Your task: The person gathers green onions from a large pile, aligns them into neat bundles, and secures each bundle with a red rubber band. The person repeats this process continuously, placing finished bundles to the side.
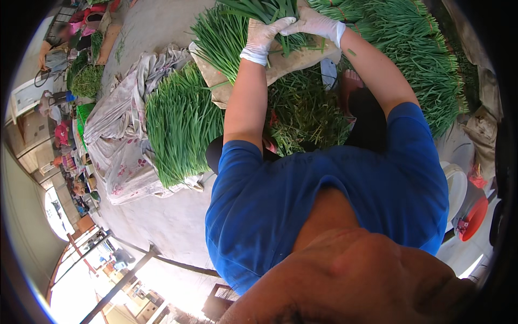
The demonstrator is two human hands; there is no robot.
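Note:
My left hand and my right hand, both in thin white gloves, close around a bunch of garlic chives at the top of the view. Their fingertips meet over the leaves, and the far end of the bunch is cut off by the picture's edge. Under them is a stand covered with stained beige cloth. More loose chives lie on its left side, beside my left hand. Small green scraps lie on the cloth near my wrists, and one sticks to my right forearm.
A thick pile of chives rests on a flowered cloth to the left. Banded bundles are stacked on the right. Leaf trimmings cover the floor between my legs. A red bucket stands behind at right; people work far left.

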